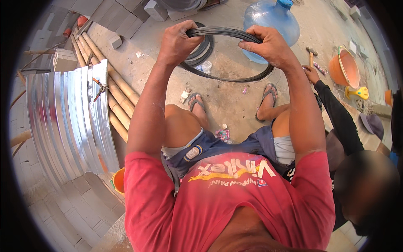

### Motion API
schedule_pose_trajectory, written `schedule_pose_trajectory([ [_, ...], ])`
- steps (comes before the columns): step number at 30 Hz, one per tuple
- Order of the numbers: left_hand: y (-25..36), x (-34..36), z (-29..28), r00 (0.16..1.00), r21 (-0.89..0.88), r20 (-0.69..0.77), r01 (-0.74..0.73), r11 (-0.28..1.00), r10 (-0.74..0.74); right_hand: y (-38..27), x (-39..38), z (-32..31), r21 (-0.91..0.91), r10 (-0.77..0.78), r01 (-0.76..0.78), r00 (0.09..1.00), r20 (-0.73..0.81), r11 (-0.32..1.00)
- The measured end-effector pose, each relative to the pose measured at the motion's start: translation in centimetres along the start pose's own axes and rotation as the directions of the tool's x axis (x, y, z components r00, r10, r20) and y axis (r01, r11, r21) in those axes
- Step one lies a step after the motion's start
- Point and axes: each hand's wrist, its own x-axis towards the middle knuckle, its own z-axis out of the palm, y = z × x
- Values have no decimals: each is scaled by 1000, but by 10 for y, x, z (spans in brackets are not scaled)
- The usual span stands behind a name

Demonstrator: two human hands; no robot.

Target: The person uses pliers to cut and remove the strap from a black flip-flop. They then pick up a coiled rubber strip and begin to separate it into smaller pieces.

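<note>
My left hand and my right hand hold up a coil of thin dark wire before me. Each has its fingers closed round the upper part of the loop, one at either side. The lower part of the loop hangs below them. Behind the left side of this loop, a second dark wire coil lies on the ground. A pair of pincers with orange handles rests on a corrugated metal sheet to my left.
Bamboo poles lie beside the sheet. Ahead stands a large blue water bottle. At the right are a hammer, an orange bucket and a yellow object. A person in a black sleeve sits close by my right arm.
</note>
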Motion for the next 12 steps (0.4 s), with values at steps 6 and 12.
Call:
schedule_pose_trajectory([
  [6, 13, -16, -17, 1000, 30, 3, 18, 999, -19, -8, -12, 15, -212, -275, 255, 959, -70, 943],
  [12, 0, -34, -33, 994, 16, -61, -91, 996, 92, -15, -20, 21, -154, -11, 38, 984, 178, 987],
])
